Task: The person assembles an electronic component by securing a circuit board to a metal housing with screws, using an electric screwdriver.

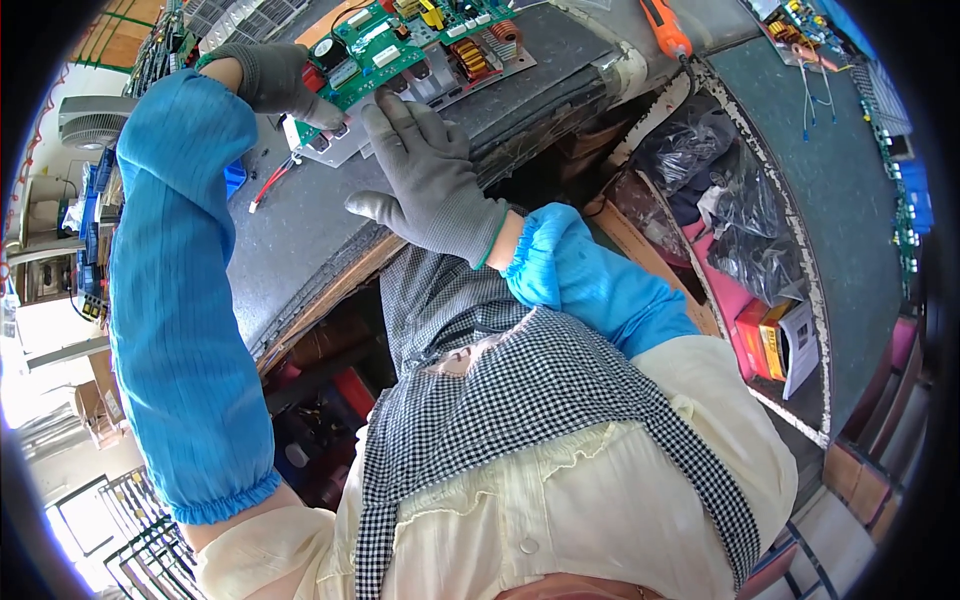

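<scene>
- A green circuit board [400,45] lies on the dark grey workbench [300,215], near the bench's far edge at the top of the view; it carries copper coils, white connectors and a black round part, and it sits on a pale metal plate.
- The left hand [275,80], in a grey glove, grips the near-left corner of the board, fingers curled over its edge.
- The right hand [425,185], also gloved in grey, lies open and flat on the bench, its fingertips touching the board's near edge and the metal plate beneath it.
- Both forearms wear blue sleeve covers; the left one runs down the left side from the board.
- Thin red and white wires [272,183] trail on the bench just left of and below the board.
- An orange-handled screwdriver [665,28] rests to the right of the board, well apart from it.
- Farther right, below the bench edge, black plastic bags [720,190] and an orange and white box [785,345] sit in a compartment.
- Another circuit board [805,30] with wires lies far right.
</scene>
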Demonstrator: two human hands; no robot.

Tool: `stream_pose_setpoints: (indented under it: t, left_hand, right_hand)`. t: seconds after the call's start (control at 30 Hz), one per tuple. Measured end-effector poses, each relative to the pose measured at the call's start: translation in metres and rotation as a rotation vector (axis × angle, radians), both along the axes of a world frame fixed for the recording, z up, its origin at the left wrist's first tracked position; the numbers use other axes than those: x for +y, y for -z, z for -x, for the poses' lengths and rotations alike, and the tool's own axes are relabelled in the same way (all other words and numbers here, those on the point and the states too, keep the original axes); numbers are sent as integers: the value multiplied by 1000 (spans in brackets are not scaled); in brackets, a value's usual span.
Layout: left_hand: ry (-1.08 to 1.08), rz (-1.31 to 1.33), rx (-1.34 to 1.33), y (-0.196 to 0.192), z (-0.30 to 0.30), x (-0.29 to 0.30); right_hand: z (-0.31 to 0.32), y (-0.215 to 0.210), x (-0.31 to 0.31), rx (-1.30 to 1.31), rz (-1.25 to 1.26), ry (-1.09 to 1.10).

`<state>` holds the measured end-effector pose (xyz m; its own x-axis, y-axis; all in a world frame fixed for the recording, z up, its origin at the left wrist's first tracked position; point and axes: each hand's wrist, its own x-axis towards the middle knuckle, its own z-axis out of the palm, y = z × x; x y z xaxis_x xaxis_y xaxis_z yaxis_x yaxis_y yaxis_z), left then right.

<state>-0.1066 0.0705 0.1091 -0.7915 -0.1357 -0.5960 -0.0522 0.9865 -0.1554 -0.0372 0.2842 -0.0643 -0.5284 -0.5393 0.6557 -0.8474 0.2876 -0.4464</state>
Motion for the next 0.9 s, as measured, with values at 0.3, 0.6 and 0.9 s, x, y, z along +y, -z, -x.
stream_pose_setpoints:
  t: [0.3,0.6,0.9]
  left_hand:
    - [-68,-31,13,-13,-9,29]
    - [-137,108,-47,-33,-20,51]
    - [-116,-226,472,-49,-97,-33]
  right_hand:
    - [-2,-8,6,3,-20,-25]
    - [45,-101,53,305,71,-156]
    - [106,-195,-37,333,-571,-404]
